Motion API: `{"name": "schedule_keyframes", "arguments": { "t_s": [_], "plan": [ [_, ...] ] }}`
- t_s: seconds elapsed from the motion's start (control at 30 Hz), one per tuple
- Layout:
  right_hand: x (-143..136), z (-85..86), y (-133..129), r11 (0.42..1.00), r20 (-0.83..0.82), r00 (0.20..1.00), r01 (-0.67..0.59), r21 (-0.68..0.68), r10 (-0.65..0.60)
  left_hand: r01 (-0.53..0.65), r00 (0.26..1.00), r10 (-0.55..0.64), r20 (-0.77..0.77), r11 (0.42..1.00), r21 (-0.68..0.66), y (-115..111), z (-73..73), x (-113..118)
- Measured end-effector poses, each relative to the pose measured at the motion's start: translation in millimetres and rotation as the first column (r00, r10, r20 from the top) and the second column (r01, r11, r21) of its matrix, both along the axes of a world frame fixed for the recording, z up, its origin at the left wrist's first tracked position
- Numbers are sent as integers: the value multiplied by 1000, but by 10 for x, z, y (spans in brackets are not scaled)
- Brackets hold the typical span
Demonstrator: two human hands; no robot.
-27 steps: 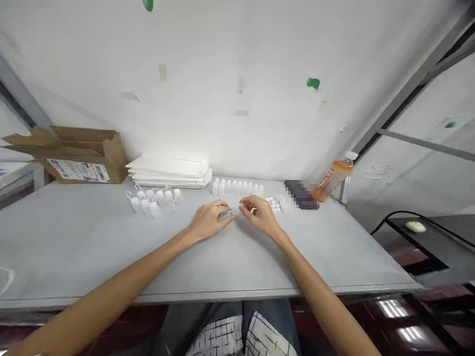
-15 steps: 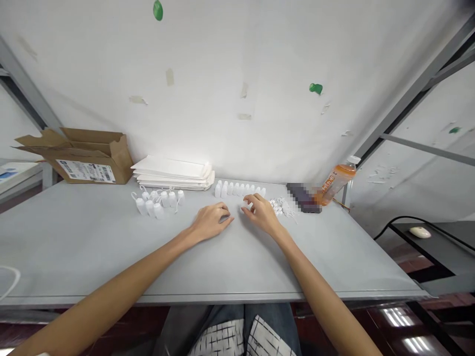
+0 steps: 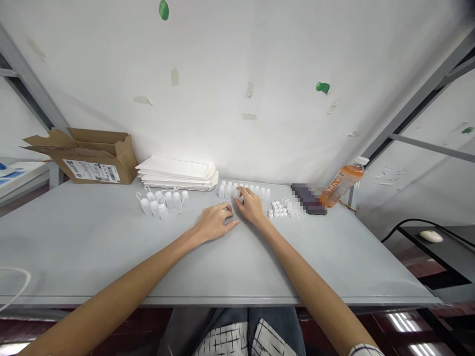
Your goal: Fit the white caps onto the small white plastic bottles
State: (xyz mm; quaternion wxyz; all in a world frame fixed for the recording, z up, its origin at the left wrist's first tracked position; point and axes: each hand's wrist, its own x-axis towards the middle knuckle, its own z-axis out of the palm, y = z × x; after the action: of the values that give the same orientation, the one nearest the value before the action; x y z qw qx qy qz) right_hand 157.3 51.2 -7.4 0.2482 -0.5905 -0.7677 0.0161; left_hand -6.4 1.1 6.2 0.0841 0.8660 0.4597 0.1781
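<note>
My right hand (image 3: 250,205) is at the row of small white plastic bottles (image 3: 221,190), its thumb and fingertips closed around one small white bottle (image 3: 236,192). The fingers partly hide that bottle and others behind it. My left hand (image 3: 215,221) rests on the table just to the left, fingers loosely curved and thumb apart, holding nothing. To the right of my right hand lies a cluster of small white caps (image 3: 277,209), with thin white loops (image 3: 296,214) beside them. Several capped bottles with loops (image 3: 162,210) stand together on the left.
Behind the capped bottles lies a stack of white envelopes (image 3: 174,168), and an open cardboard box (image 3: 126,158) stands at the far left. A partly blurred dark phone-like object (image 3: 302,194) and a tilted orange drink bottle (image 3: 343,184) are at the right. A white wall backs the table (image 3: 237,267).
My right hand has moved left and slightly away from me, to the left part of the bottle row, uncovering the caps. My left hand stays nearly in place; the view has shifted slightly.
</note>
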Motion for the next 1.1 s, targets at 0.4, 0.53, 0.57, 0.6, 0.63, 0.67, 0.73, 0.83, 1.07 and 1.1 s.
{"name": "schedule_keyframes", "arguments": {
  "t_s": [0.4,0.53,0.57,0.6,0.63,0.67,0.73,0.83,1.07,1.1],
  "plan": [
    [-83,-7,-16,997,160,984,79,-17,-75,17,1000,-16,-17,1000,21,5,-30,-1],
    [-114,8,-18,994,198,976,99,-35,-90,17,1000,-17,-17,1000,19,5,-24,3],
    [-117,8,-18,994,196,976,102,-36,-93,16,1000,-16,-15,1000,18,4,-24,3],
    [-119,6,-17,994,191,977,102,-37,-93,16,1000,-16,-12,1000,17,3,-24,2],
    [-119,4,-18,994,183,979,100,-36,-91,17,1000,-17,-9,1000,15,3,-24,0],
    [-118,1,-18,995,175,981,95,-35,-88,19,1000,-19,-5,1000,14,4,-25,-3],
    [-113,-4,-20,996,158,984,83,-32,-77,22,1000,-22,4,1000,15,11,-30,-12],
    [-102,-7,-28,997,132,989,74,-29,-70,16,1000,-17,22,1000,25,36,-43,-29],
    [-39,-55,-61,997,34,997,73,22,-73,-64,997,61,41,995,74,95,45,-86],
    [-23,-68,-66,996,9,997,75,39,-75,-85,996,81,48,992,95,101,98,-111]
  ]
}}
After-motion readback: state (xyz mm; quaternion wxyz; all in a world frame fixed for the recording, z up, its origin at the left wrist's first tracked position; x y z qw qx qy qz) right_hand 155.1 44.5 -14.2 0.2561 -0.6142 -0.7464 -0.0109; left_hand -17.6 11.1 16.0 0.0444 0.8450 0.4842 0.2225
